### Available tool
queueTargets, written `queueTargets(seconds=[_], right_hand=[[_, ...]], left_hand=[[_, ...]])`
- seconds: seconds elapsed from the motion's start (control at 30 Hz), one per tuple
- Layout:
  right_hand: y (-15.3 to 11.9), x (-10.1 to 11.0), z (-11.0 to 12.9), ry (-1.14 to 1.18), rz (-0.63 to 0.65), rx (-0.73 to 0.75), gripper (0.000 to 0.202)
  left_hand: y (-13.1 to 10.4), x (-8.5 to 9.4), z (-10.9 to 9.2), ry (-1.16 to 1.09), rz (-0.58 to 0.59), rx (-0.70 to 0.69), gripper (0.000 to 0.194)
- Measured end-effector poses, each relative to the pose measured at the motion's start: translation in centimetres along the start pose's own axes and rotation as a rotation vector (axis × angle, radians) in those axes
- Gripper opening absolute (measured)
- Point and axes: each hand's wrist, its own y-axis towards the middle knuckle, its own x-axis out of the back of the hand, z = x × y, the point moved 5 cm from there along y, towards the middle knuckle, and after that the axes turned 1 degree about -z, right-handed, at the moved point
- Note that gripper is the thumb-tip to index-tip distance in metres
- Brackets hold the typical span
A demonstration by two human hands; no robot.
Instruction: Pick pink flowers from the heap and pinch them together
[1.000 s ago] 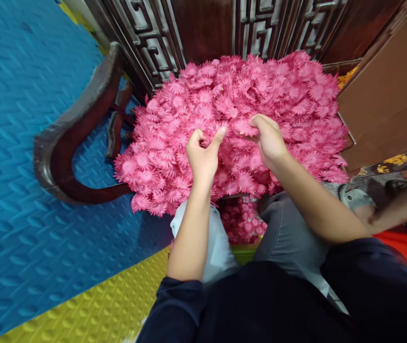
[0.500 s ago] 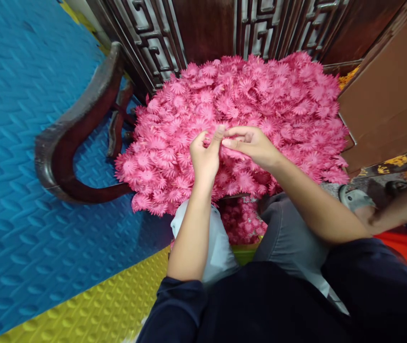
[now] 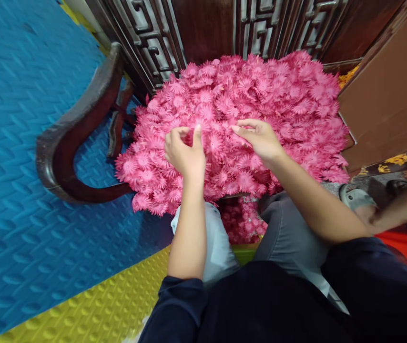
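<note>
A broad heap of pink flower heads (image 3: 246, 176) with thin pointed petals lies in front of me, under both hands. My left hand (image 3: 185, 151) hovers over the heap's middle left, its fingers curled and the thumb raised apart from them; I see nothing in it. To its right, my right hand (image 3: 259, 138) is over the flowers too, with thumb and index fingertips close together. Anything between those tips is too small to make out. The hands are apart from each other.
Left stands a dark curved wooden chair arm (image 3: 60, 157) over blue textured matting (image 3: 6, 190). A carved dark wood panel (image 3: 203, 28) rises behind the heap. At right are a brown board (image 3: 389, 90) and another person's sandalled foot (image 3: 361, 202). More pink flowers (image 3: 242, 221) lie below, between my knees.
My hands were together over the heap and have now parted. The left hand moved left and its thumb came away from the fingers; the right shifted slightly right.
</note>
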Motion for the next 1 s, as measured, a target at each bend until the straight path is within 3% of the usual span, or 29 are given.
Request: queueTargets(seconds=[0.1,0.17,0.33,0.6,0.8,0.9,1.0], right_hand=[[-0.1,0.3,0.0,0.014,-0.095,0.026,0.047],[-0.1,0.1,0.1,0.017,-0.088,0.047,0.047],[0.1,-0.1,0.0,-0.026,-0.007,0.047,0.048],[-0.1,0.0,0.9,-0.065,0.037,0.133,0.040],[-0.5,-0.8,1.6,-0.022,0.051,0.153,0.045],[-0.8,-1.3,1.8,-0.032,0.090,0.150,0.043],[-0.9,-1.4,1.8,-0.019,0.095,0.143,0.043]], left_hand=[[-0.5,0.1,-0.8,0.041,-0.039,-0.062,0.019],[-1.1,-0.7,-1.2,0.008,0.041,-0.093,0.014],[-1.9,-2.3,-1.1,-0.088,0.216,-0.108,0.021],[-1.8,-2.3,-1.2,-0.204,0.286,-0.069,0.031],[-3.5,-3.9,-2.7,-0.408,0.606,-0.038,0.043],[-3.7,-4.0,-3.0,-0.434,0.599,-0.003,0.037],[-3.7,-4.3,-2.6,-0.466,0.631,0.115,0.026]])
